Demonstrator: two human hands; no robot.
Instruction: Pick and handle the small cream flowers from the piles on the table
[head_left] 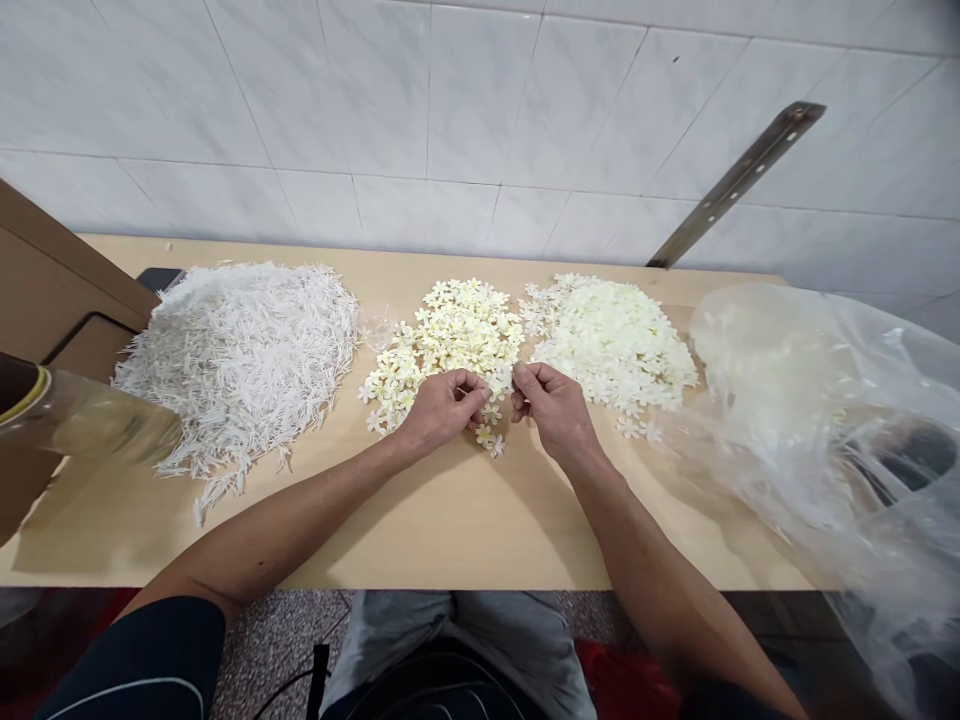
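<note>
My left hand [448, 405] is at the front edge of the middle heap of small yellow-centred artificial flowers [466, 325], thumb and forefinger pinched together. Just across from it, my right hand [551, 400] is also closed in a pinch, its fingers curled. Anything between either set of fingertips is too small or hidden to make out. A few loose flowers [489, 440] lie on the table below and between the hands. Behind my right hand spreads a heap of paler flower pieces [611, 335]. Farther left is a big heap of thin white stem-like pieces [259, 345].
A clear plastic jar [112, 415] stands at the left beside a brown box [52, 270]. Near the middle heap lies a small crumpled clear plastic piece [377, 328]. A large transparent bag [825, 400] covers the table's right end. A metal strip [739, 185] leans against the tiled wall.
</note>
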